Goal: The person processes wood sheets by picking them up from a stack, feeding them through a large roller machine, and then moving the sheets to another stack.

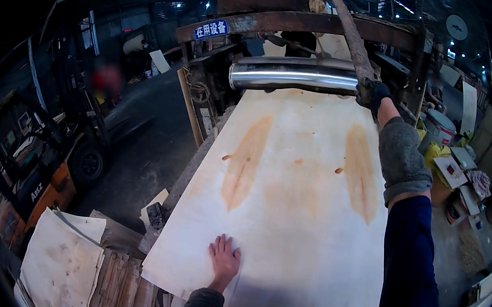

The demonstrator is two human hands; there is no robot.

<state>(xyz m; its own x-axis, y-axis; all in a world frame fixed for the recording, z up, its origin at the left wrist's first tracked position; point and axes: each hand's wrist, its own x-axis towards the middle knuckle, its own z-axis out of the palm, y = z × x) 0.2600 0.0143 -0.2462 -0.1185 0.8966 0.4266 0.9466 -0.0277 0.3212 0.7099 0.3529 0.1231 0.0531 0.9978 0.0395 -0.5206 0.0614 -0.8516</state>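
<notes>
The left hand (224,259) is lying, fingers spread, on a pale wood sheet (296,246) at lower centre, grasping nothing. At upper right, the gloved right hand (377,95) is resting at the lower end of a brown bar (353,36); whether it is clenching, one cannot tell. The sheet is filling the centre, below a shiny roller (293,77); at left, a forklift (47,192) is standing on the dark floor (143,158).
</notes>
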